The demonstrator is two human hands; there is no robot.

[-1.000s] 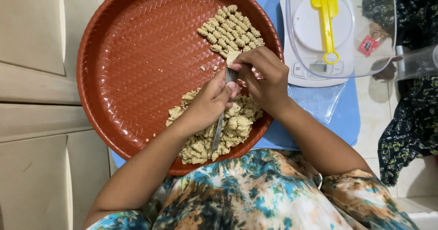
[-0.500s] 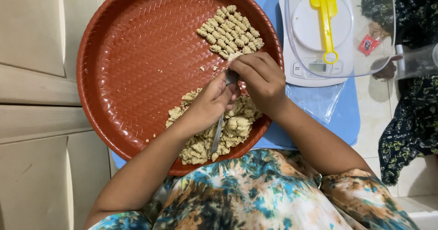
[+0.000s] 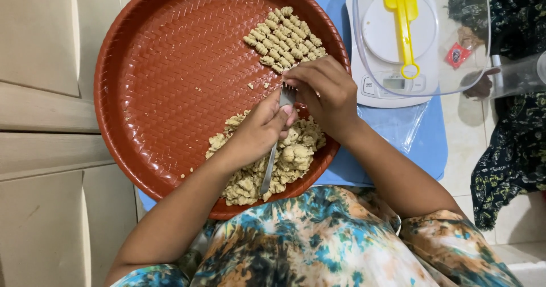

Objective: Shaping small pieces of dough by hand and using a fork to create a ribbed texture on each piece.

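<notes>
A large round red tray (image 3: 170,76) with a woven pattern lies before me. At its near edge sits a heap of crumbly beige dough (image 3: 284,162). Rows of small ridged dough pieces (image 3: 284,36) lie at the tray's far right. My left hand (image 3: 259,130) grips a metal fork (image 3: 276,145), tines pointing away from me. My right hand (image 3: 324,93) bends over the fork's tines, fingertips pressed there; whatever it pinches is hidden.
A white kitchen scale (image 3: 392,54) stands right of the tray on a blue mat (image 3: 421,145), under a clear bowl (image 3: 478,48) holding a yellow spatula (image 3: 404,19). Cream cabinet doors (image 3: 40,122) run along the left. Dark patterned cloth (image 3: 512,150) lies at right.
Both hands stay over the fork; my right hand's fingers have slid slightly along the tines toward the rows of shaped pieces.
</notes>
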